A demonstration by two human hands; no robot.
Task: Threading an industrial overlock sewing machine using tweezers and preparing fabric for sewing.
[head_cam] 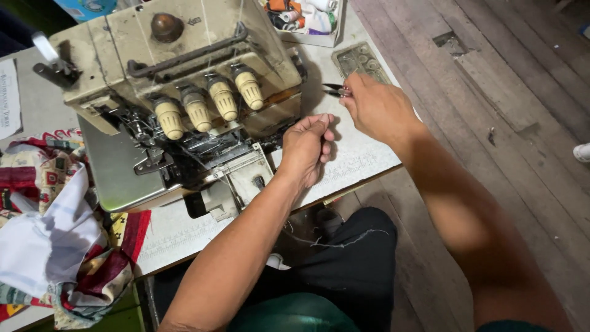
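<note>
Cream-and-grey machine: an old overlock sewing machine (pixel 178 104) stands on the pale desk (pixel 359 163), filling the 10 to 12 o'clock part of the view; its casing is worn and stained.
Tension knobs: four cream knobs (pixel 209 104) sit in a slanted row across the machine's front, climbing toward 1 o'clock.
Left hand: the left hand (pixel 307 147) rests just beside the machine's right end, near the centre of the view; its fingers are curled in and the thumb is pressed to the forefinger as if pinching something fine, though what it has pinched cannot be made out.
Right hand: the right hand (pixel 375 110) is at about 1 o'clock from the left one, closed around small thread snips (pixel 335 91) whose dark tips point toward 9 o'clock, at the machine.
Gap between hands: near each other but not touching.
Fabric: a heap of patterned red, cream and white cloth (pixel 61 240) lies at 8 o'clock, spilling off the desk edge.
Thread box: a white box of spools (pixel 307 21) sits at 12 o'clock, behind the machine.
Tray: a clear plastic tray (pixel 362 61) lies on the desk just beyond the right hand.
Floor: worn wooden boards (pixel 491 80) fill the 3 o'clock side.
Lap: dark trousers (pixel 350 258) with a loose pale thread across them show at 6 o'clock.
</note>
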